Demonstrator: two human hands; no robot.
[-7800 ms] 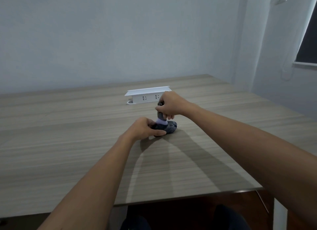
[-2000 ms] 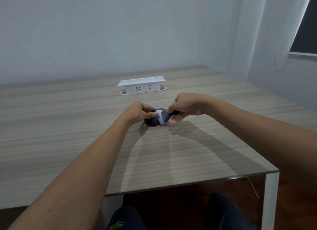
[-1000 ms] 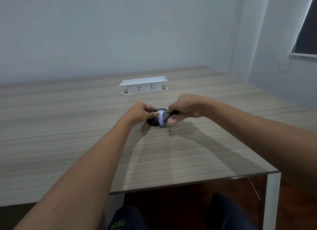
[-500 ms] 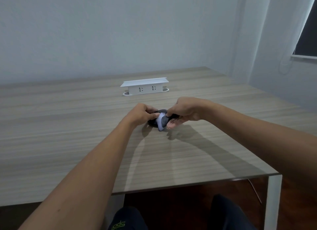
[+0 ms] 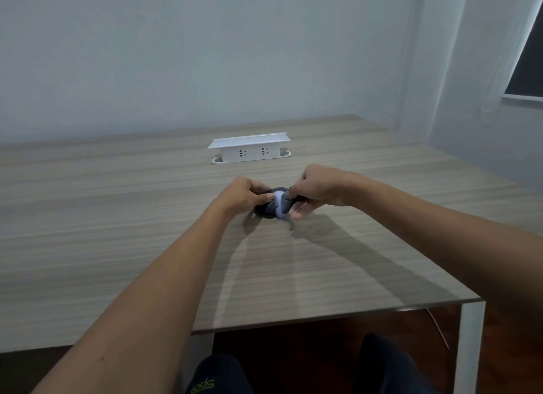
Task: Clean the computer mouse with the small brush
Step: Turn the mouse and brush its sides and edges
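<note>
We are sitting in what is looking like a plain office or meeting room: a long wood-grain laminate desk (image 5: pixel 117 232) is carrying a white pop-up socket box (image 5: pixel 249 151), with bare pale walls (image 5: pixel 176 56) surrounding us.

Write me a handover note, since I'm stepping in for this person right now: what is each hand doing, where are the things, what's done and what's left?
Left hand: gripping the dark computer mouse, steadying it on the wooden table.
Right hand: closed on the small brush, its pale bristle end pressed sideways against the mouse's right side.
White socket box: behind the hands, untouched.
Done: brushing is under way; how much of the mouse has been covered cannot be told.
Left: probably finish the remaining surfaces, then set brush and mouse down.
</note>
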